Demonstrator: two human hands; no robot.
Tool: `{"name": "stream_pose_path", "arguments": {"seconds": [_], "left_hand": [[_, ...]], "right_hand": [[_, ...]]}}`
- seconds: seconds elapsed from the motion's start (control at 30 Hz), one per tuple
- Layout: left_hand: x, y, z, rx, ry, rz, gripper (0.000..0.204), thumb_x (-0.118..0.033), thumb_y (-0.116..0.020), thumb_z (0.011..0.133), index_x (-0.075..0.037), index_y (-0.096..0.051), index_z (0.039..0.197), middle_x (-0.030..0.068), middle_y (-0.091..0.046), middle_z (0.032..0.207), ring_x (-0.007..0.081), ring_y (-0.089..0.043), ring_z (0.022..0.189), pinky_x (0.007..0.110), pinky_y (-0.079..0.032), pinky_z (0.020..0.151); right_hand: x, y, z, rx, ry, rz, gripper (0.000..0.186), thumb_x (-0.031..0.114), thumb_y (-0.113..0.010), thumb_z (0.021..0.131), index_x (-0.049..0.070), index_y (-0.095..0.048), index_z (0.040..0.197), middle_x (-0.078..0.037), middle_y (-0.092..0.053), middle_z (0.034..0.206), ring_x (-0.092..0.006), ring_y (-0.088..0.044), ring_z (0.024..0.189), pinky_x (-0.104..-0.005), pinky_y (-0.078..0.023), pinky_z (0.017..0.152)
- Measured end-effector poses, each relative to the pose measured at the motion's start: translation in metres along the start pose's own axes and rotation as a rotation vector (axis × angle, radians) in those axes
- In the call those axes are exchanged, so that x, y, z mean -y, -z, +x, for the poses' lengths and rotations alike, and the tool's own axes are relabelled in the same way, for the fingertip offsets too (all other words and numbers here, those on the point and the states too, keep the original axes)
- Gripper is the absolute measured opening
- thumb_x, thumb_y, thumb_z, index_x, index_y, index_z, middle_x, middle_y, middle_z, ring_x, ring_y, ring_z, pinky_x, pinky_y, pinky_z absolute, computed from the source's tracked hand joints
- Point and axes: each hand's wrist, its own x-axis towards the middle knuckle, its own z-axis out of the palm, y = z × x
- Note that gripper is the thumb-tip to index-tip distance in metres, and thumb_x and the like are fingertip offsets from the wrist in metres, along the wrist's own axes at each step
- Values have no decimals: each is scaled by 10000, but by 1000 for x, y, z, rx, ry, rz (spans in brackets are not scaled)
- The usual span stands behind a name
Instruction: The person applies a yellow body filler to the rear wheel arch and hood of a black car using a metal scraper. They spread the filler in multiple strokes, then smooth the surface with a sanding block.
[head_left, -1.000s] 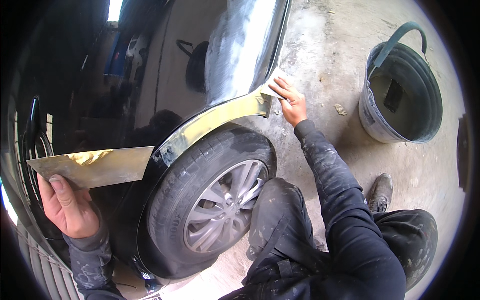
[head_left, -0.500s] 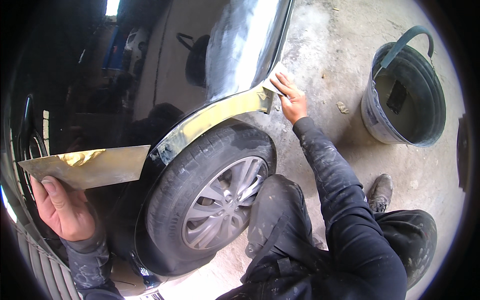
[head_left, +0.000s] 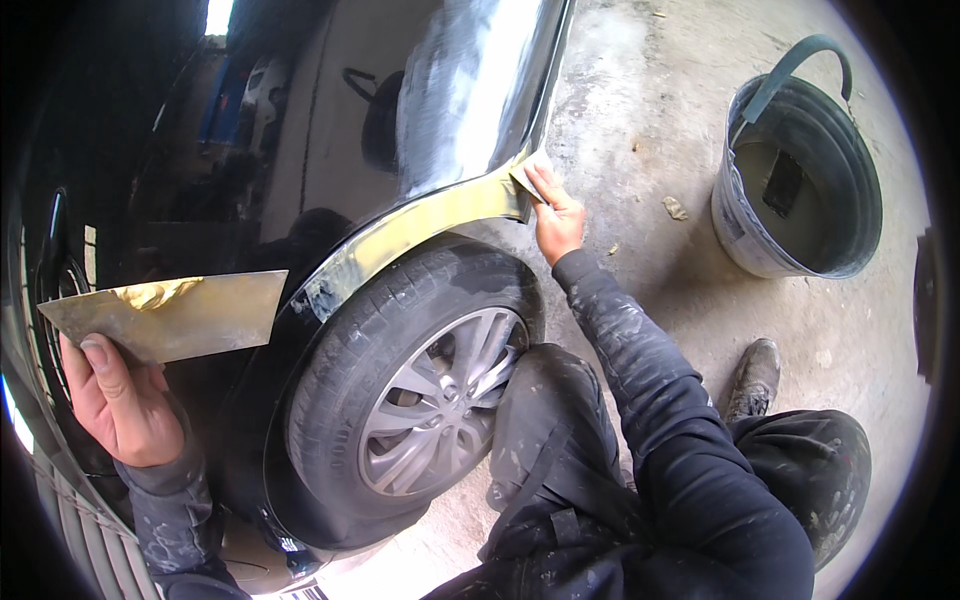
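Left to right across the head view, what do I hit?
Metal sheet → silver wheel rim → pale flat scraper → crumpled scrap on the floor → bucket.

Held the left hand (head_left: 128, 415) up in a pinching grip and the right arm (head_left: 640, 350) outstretched forward, with the fingers (head_left: 545, 184) of the right hand (head_left: 557, 220) extended.
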Motion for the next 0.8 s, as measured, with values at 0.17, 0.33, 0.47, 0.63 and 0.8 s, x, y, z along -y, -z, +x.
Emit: {"name": "stream_pose_path", "arguments": {"seconds": [0.17,0.33,0.47,0.63,0.8], "left_hand": [[-3,-5,1,-28,31,-9,380,-272,-477,1162,21,-547,1395,2,-617,869,33,-437,631,189,-334,570],[-6,-9,4,-3,32,-8,367,-295,-497,1154,7,-562,1352,-12,-610,889,25,-423,657,186,-305,577],[-7,-11,3,6,8,9,387,-290,-495,1156,13,-555,1389,-16,-611,870,20,-414,625,187,-314,552],[-7,-10,1,34,16,-26,372,-289,-508,1148,18,-554,1352,-9,-605,885,25,-409,646,190,-297,559],[-7,-11,2,24,-2,17,392,-298,-493,1153,16,-554,1380,-12,-611,878,24,-396,626,189,-292,553]], "right_hand": [[14,-8,-17,-69,-26,79,471,-49,-633,906,116,-752,1331,-205,-644,1468,-301,-553,1451,-363,-389,1219],[32,-2,-22,-30,-106,92,440,-40,-605,916,66,-752,1317,-159,-718,1382,-235,-655,1319,-325,-466,1137],[38,34,2,52,-250,233,385,9,-580,965,25,-754,1309,-116,-758,1284,-145,-681,1166,-286,-506,1025],[40,33,15,-48,-303,84,362,54,-577,984,50,-765,1293,-127,-802,1172,-134,-713,1025,-288,-539,907],[41,0,2,-73,-220,73,367,58,-578,987,70,-753,1310,-142,-761,1301,-203,-713,1207,-299,-522,1047]]}}
